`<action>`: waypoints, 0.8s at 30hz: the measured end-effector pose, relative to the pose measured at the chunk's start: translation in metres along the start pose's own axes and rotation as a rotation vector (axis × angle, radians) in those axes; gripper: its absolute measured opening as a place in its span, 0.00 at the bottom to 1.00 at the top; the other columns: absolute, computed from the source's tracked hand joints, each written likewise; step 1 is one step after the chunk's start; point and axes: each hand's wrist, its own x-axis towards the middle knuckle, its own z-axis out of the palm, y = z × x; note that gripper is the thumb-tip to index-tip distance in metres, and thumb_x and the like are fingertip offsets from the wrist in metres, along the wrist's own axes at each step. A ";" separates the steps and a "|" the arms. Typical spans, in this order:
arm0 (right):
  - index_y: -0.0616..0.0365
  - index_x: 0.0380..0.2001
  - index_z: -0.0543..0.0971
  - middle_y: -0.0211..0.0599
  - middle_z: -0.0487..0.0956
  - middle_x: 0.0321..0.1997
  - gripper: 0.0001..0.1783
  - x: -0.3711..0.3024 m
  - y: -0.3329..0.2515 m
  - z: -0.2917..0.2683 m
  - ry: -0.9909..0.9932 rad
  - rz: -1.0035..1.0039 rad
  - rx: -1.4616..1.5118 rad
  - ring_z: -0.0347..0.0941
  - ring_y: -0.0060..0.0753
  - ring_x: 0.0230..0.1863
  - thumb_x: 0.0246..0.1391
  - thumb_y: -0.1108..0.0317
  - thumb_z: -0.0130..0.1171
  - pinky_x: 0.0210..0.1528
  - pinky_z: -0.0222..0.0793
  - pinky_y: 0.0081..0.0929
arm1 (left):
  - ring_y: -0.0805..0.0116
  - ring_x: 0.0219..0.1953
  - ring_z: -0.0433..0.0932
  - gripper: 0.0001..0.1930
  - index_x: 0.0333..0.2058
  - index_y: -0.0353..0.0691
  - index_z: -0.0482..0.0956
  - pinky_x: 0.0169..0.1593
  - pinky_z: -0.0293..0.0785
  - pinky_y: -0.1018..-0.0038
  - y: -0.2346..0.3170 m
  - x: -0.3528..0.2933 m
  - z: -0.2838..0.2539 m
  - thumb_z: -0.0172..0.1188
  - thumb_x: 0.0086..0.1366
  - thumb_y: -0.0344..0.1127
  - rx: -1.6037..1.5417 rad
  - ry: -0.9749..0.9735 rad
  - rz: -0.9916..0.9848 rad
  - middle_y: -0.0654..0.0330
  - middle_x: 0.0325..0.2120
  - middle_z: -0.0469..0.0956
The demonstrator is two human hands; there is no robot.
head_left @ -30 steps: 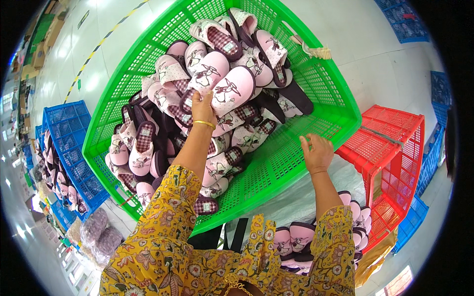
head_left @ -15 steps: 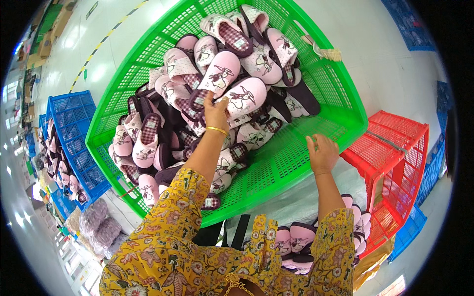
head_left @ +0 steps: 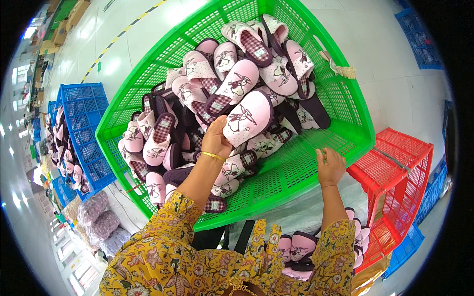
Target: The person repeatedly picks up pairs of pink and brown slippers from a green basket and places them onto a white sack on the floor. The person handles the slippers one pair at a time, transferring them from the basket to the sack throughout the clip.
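Observation:
My left hand [head_left: 216,140], with a gold bangle at its wrist, is closed on the open end of a pink slipper [head_left: 249,117]. That slipper has a printed cartoon figure, dots and a dark sole, and lies tilted over the heap. Beneath and around it several similar slippers [head_left: 157,140] fill a big green plastic basket [head_left: 276,185], piled mostly to its left and far side. Some show checked linings. Over the basket's near right rim, my right hand [head_left: 331,166] holds nothing, its fingers loosely bent and apart.
A red crate [head_left: 390,163] stands right of the basket. More slippers [head_left: 302,246] lie near my right forearm. At the left are a blue crate [head_left: 89,133] of slippers and stuffed plastic bags [head_left: 96,214]. A cord [head_left: 340,69] is tied to the basket's far right rim.
My left hand has taken hold of the pink slipper, which has shifted and turned slightly. The whole view has swung a little, moving the basket right and down. My right hand stays by the rim.

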 end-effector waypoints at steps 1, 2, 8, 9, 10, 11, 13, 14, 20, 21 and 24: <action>0.50 0.29 0.78 0.25 0.76 0.21 0.11 -0.001 0.000 0.001 0.001 -0.003 -0.006 0.72 0.32 0.28 0.47 0.57 0.65 0.33 0.62 0.34 | 0.62 0.40 0.79 0.15 0.49 0.35 0.67 0.46 0.78 0.66 0.001 0.001 -0.005 0.51 0.65 0.31 -0.006 0.002 0.007 0.54 0.40 0.77; 0.50 0.29 0.78 0.25 0.75 0.21 0.11 0.000 0.000 0.002 0.002 -0.006 -0.013 0.72 0.32 0.28 0.47 0.57 0.65 0.33 0.62 0.34 | 0.63 0.40 0.79 0.14 0.49 0.35 0.68 0.46 0.78 0.66 0.002 0.002 -0.008 0.51 0.65 0.31 -0.012 0.005 0.013 0.55 0.40 0.77; 0.50 0.29 0.78 0.27 0.75 0.20 0.11 -0.002 0.003 0.004 -0.042 0.020 0.012 0.72 0.35 0.26 0.48 0.56 0.64 0.33 0.63 0.37 | 0.64 0.37 0.80 0.13 0.46 0.34 0.71 0.43 0.79 0.68 0.015 0.002 -0.043 0.51 0.64 0.31 0.080 0.029 0.118 0.56 0.39 0.78; 0.50 0.29 0.78 0.27 0.75 0.20 0.11 -0.002 0.002 0.004 -0.044 0.016 0.005 0.72 0.35 0.26 0.49 0.56 0.64 0.33 0.63 0.37 | 0.65 0.37 0.80 0.12 0.46 0.34 0.71 0.41 0.79 0.69 0.020 0.005 -0.054 0.51 0.64 0.31 0.128 0.051 0.161 0.56 0.39 0.79; 0.50 0.29 0.78 0.27 0.75 0.20 0.11 -0.003 0.003 0.004 -0.045 0.013 -0.002 0.72 0.35 0.26 0.49 0.56 0.64 0.33 0.63 0.37 | 0.65 0.36 0.80 0.12 0.45 0.35 0.71 0.40 0.79 0.70 0.026 0.006 -0.061 0.50 0.64 0.30 0.176 0.072 0.202 0.56 0.38 0.79; 0.50 0.29 0.78 0.28 0.75 0.20 0.11 -0.003 0.003 0.004 -0.046 0.011 -0.010 0.72 0.35 0.27 0.49 0.56 0.64 0.33 0.63 0.37 | 0.67 0.35 0.80 0.10 0.43 0.35 0.72 0.40 0.79 0.72 0.036 0.007 -0.067 0.51 0.64 0.29 0.275 0.071 0.243 0.58 0.35 0.78; 0.50 0.29 0.78 0.28 0.75 0.20 0.11 -0.002 -0.001 0.003 -0.047 0.009 -0.023 0.72 0.35 0.26 0.49 0.56 0.63 0.33 0.63 0.37 | 0.76 0.28 0.76 0.08 0.39 0.37 0.74 0.31 0.73 0.81 0.057 -0.001 -0.061 0.55 0.60 0.26 0.403 0.152 0.289 0.64 0.29 0.77; 0.50 0.29 0.77 0.28 0.75 0.20 0.11 -0.001 -0.003 0.002 -0.047 0.008 -0.029 0.72 0.35 0.26 0.49 0.56 0.63 0.33 0.63 0.37 | 0.78 0.27 0.75 0.08 0.39 0.38 0.74 0.29 0.71 0.82 0.068 0.003 -0.070 0.55 0.59 0.26 0.506 0.158 0.304 0.65 0.28 0.77; 0.50 0.29 0.77 0.29 0.77 0.22 0.12 -0.003 0.002 0.004 -0.009 0.004 0.007 0.73 0.36 0.28 0.50 0.54 0.63 0.34 0.64 0.37 | 0.80 0.24 0.72 0.08 0.39 0.38 0.75 0.26 0.67 0.84 0.095 0.022 -0.088 0.57 0.60 0.28 0.649 0.158 0.262 0.67 0.27 0.75; 0.50 0.29 0.77 0.29 0.77 0.22 0.12 -0.003 0.003 0.004 -0.014 0.003 -0.011 0.73 0.36 0.28 0.50 0.54 0.63 0.34 0.64 0.37 | 0.78 0.25 0.74 0.07 0.38 0.37 0.75 0.27 0.70 0.82 0.093 0.018 -0.077 0.55 0.60 0.26 0.570 0.137 0.183 0.66 0.28 0.76; 0.50 0.28 0.77 0.29 0.77 0.23 0.12 -0.003 0.001 0.002 -0.019 0.005 -0.050 0.73 0.36 0.29 0.49 0.54 0.63 0.34 0.63 0.36 | 0.73 0.28 0.77 0.06 0.36 0.34 0.75 0.31 0.75 0.77 0.073 0.012 -0.068 0.51 0.62 0.25 0.431 0.000 -0.003 0.61 0.29 0.78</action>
